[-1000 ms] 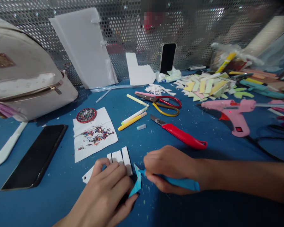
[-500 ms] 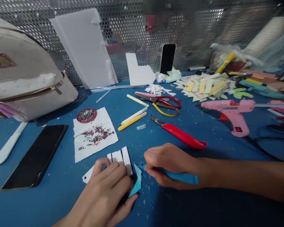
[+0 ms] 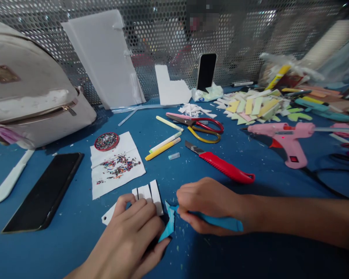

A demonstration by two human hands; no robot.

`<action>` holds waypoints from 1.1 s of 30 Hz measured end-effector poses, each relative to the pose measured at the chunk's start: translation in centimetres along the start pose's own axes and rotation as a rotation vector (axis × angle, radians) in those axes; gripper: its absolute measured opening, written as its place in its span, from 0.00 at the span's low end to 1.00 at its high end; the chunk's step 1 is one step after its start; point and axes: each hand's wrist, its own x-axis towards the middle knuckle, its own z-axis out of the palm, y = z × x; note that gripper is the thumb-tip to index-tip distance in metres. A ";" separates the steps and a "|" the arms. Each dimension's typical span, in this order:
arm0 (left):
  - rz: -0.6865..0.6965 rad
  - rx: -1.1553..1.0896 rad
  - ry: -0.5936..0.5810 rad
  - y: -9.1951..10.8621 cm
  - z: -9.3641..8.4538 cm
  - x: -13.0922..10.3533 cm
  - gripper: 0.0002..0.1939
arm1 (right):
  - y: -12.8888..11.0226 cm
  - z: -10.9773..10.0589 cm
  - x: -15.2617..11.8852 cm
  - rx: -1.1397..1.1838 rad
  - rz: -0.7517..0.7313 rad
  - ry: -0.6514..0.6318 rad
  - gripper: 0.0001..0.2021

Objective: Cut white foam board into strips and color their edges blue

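My right hand is closed around a blue marker. Its tip meets a small white piece with blue colour on it, which looks like paper or thin foam. My left hand grips that piece between thumb and bent index finger, hiding part of it. Under and just beyond the left fingers lie several white strips and a white tag with a hole. Above the right hand rests a red utility knife with its blade out.
Red-and-yellow-handled scissors, markers and a pink glue gun lie beyond the hands. To the left are a black phone, a white knife, a backpack and a paper with coloured bits. Scraps pile up at back right.
My right hand and the marker have shifted slightly, the tip still at the blue-coloured piece. My left hand stays in place.
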 end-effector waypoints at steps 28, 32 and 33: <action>0.099 -0.003 -0.021 0.0 -0.5 -0.1 0.17 | -0.5 -1.6 0.5 0.636 0.197 0.104 0.09; 0.109 -0.016 -0.010 -0.1 -0.5 0.1 0.17 | -0.4 -1.7 0.3 0.645 0.221 0.133 0.16; 0.114 -0.021 -0.003 -0.2 -0.5 0.0 0.17 | -0.4 -1.7 0.3 0.649 0.225 0.140 0.19</action>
